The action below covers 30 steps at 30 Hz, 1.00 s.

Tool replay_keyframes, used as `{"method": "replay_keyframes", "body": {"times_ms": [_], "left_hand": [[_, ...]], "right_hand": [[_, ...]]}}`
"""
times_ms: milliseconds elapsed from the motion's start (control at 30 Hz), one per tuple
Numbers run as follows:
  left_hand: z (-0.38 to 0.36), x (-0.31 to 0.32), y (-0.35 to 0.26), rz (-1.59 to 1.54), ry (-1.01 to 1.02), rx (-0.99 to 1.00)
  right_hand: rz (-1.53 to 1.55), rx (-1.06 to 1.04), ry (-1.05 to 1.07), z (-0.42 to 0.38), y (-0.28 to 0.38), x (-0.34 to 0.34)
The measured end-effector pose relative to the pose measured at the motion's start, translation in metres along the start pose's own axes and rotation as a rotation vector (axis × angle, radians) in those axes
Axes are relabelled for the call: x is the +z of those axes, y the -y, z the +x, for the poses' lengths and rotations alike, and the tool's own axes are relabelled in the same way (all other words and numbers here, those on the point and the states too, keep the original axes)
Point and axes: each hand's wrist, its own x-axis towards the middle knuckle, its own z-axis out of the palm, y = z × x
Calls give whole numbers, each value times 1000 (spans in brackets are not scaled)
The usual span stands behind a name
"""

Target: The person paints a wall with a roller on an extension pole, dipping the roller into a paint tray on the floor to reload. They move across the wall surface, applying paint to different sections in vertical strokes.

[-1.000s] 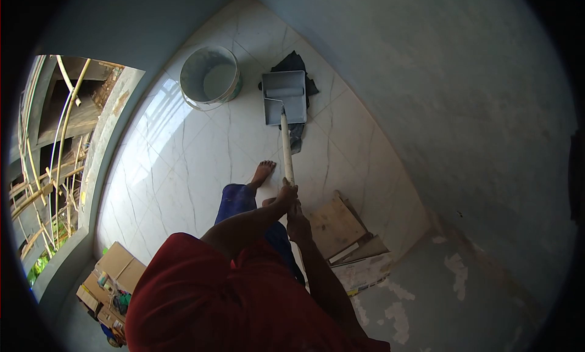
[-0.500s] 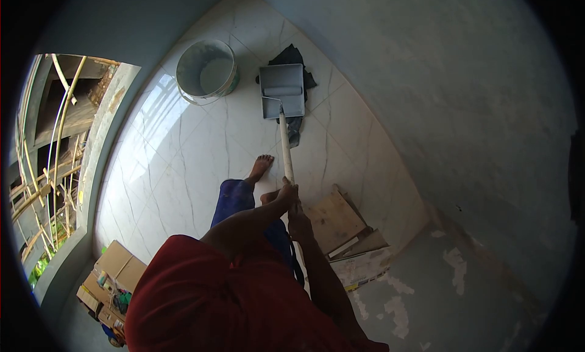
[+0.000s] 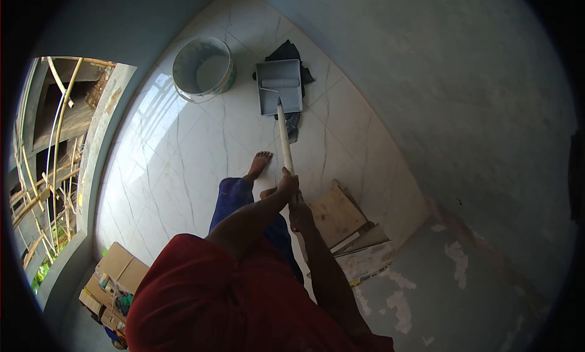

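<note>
My left hand is closed around the pale pole of a paint roller. Lower on the same pole, my right hand is closed too, its fingers partly hidden. At the pole's far end, the roller head lies across the inside of a grey paint tray. A dark, crumpled sheet sticks out from under the tray. To the tray's left stands a bucket with greyish paint inside and its wire handle hanging down.
Pieces of wood and board lie on the tiled floor right of my legs. Cardboard boxes with small items sit at lower left, below a window opening. A grey wall rises on the right.
The roller head has shifted slightly toward the far end of the tray. Both hands keep their hold on the pole. The whole view has shifted a little.
</note>
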Motion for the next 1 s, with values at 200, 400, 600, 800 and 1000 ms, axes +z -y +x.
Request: {"method": "replay_keyframes", "body": {"times_ms": [200,400,600,800,1000], "left_hand": [[-87,-140,-110,1020,169,433],[-87,-67,-79,1157,41,688],[-22,13,29,1060,-112,563],[-64,-84,-57,1367,48,707],[-30,-67,-67,-331,141,-99]], "right_hand": [[38,28,29,-13,17,-11],[30,49,10,-26,14,-2],[13,5,16,-25,20,-6],[17,-23,-146,-28,8,18],[-68,14,80,4,32,-46]]}}
